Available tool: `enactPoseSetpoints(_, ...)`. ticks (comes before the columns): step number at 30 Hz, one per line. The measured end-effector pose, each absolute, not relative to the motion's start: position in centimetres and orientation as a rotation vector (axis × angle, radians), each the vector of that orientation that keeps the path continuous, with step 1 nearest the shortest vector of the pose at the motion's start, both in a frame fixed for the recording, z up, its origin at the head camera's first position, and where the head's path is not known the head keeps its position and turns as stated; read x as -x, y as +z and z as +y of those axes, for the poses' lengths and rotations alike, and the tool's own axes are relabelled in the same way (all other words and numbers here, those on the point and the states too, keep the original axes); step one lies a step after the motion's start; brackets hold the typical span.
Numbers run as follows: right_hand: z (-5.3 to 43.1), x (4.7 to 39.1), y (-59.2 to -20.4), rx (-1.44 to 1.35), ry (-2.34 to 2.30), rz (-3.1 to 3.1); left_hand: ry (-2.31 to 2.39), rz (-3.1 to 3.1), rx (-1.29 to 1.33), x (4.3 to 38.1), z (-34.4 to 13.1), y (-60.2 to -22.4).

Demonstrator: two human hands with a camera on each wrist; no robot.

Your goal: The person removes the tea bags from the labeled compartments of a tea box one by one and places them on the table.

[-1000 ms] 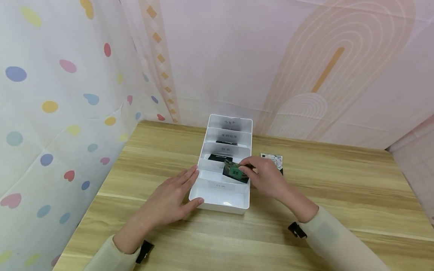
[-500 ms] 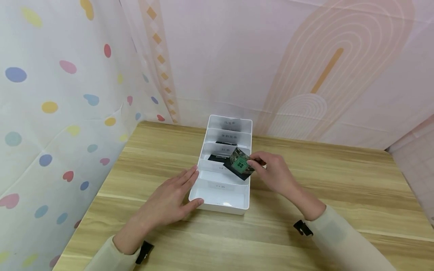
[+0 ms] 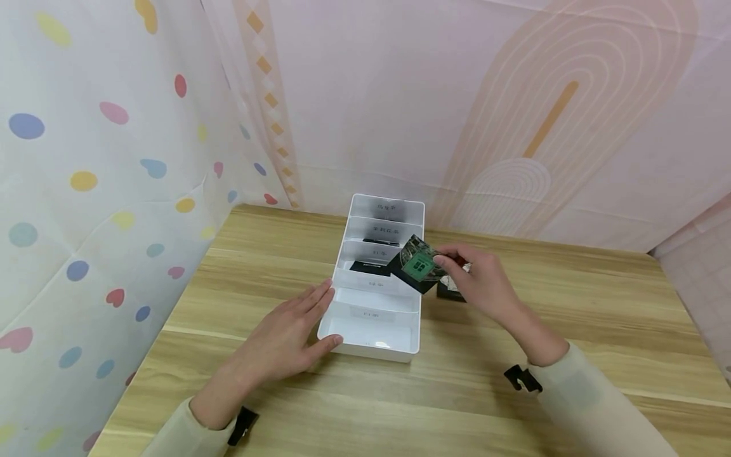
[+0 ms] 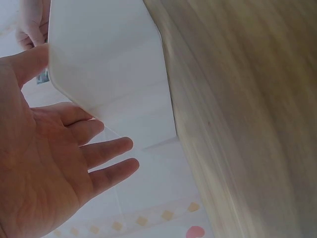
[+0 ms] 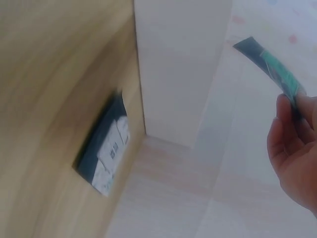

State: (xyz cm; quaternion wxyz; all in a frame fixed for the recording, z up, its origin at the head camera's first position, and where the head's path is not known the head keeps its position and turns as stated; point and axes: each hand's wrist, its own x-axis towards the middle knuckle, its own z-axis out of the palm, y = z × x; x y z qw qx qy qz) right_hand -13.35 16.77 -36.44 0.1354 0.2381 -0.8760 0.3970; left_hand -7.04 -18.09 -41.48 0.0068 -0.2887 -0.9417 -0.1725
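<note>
Card (image 3: pixel 419 263), dark with a green centre panel, slightly curved, pinched between thumb and fingers of the right hand (image 3: pixel 478 279); raised in the air, tilted, over the right rim of the box.
Box (image 3: pixel 368 333), white, five compartments in a row, set on the wood-grain table (image 3: pixel 388 406); small dark lettering inside, too small to read.
Left hand (image 3: pixel 285 335), fingers extended and grasping nothing, fingertips and thumb against the box's left side near the front corner.
Two dark pieces (image 3: pixel 370 268), partly hidden, one each in the middle and second-farthest compartments.
Second card (image 5: pixel 106 148), black and white, flat on the table beside the box's right side.
</note>
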Motion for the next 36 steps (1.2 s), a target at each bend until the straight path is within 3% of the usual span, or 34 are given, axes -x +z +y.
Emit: enactPoseSetpoints(36,26.5,13.9,-36.0,-0.489,1.097,-2.605,-0.535,-2.940,0.902,7.0,-18.2,-41.7)
